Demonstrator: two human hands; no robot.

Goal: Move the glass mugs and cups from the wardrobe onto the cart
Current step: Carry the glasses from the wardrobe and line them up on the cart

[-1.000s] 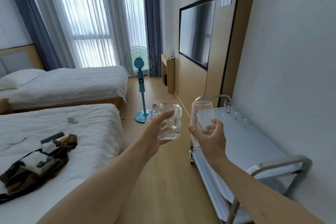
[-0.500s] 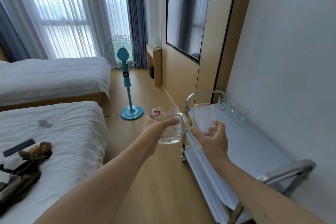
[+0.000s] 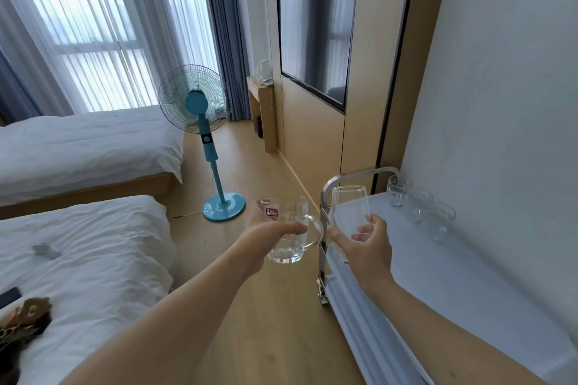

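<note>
Left hand [image 3: 266, 233] is wrapped around a glass mug [image 3: 289, 228] with a red sticker, held over the floor just beside the cart [image 3: 469, 275]. Right hand [image 3: 367, 247] grips a tall cup [image 3: 348, 209] over the cart's near edge. Three glasses [image 3: 417, 206], I think, sit at the far end.

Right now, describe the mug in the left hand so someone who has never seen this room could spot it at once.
Find the metal cart against the white wall on the right. Just left of its near rail, two hands hold glassware over the wooden floor. The mug is in the left hand: squat, clear, with a side handle and a red sticker, unlike the tall handleless glass in the right hand.
</note>
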